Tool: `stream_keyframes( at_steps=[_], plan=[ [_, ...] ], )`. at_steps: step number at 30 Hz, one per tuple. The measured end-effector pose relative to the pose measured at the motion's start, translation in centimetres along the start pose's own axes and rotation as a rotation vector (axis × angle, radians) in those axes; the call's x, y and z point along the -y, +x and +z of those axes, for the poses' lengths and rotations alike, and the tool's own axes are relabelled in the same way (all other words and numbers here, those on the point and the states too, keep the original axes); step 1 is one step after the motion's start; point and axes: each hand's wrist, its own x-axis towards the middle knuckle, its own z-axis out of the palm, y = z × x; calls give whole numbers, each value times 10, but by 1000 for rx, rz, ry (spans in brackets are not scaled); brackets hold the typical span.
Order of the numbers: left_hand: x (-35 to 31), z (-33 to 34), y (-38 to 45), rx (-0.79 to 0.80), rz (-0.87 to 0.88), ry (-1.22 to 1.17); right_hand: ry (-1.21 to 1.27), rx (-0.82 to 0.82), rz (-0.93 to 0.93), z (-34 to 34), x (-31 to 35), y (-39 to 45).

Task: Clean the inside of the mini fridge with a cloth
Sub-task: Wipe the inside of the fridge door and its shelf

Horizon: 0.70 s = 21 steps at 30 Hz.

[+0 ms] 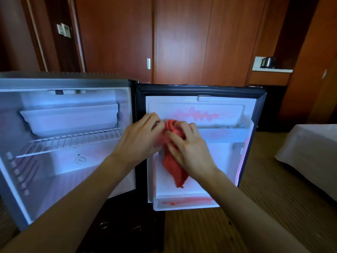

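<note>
Two bare forearms reaching up from the bottom edge, converging at mid-frame. Far left: mini fridge [11, 125] standing open, white tray [69, 118] up top, wire shelf [73, 139] just beneath, round dial [80, 160] on the back wall. Moving right: left hand [140, 137], wrist angled up and to the right, fingers curled and gripping the upper bunch of the red cloth [176, 168]. Directly beside it, touching: right hand [189, 150], back of hand toward the camera, fingers bent and slightly spread, pinching the same bunch from the other side. Cloth held against the inner face of the open fridge door [228, 161], tail hanging loose below both hands. Red smears on the door liner above and along the bottom door shelf [186, 204]. Farther right: upper door shelf [224, 134], then kettle [268, 62] on a ledge and white bed [310, 152] at the edge.
</note>
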Motion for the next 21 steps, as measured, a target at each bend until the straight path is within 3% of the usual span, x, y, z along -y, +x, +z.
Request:
stream_keyframes(
  at_steps=[4,8,11,16,21],
  plan=[
    [6,0,-4,-2,28,-30,-38,84,-25,-13,-26,-18],
    [10,1,-7,-21,35,-50,-73,-14,129,-54,-77,-55],
    [9,4,-9,-27,24,-61,-86,-42,100,-40,-57,-37],
    [11,3,-8,-41,39,-86,-13,82,-131,5,15,14],
    [11,2,-11,-27,16,-120,-58,163,-55,-46,-47,-25]
  ],
)
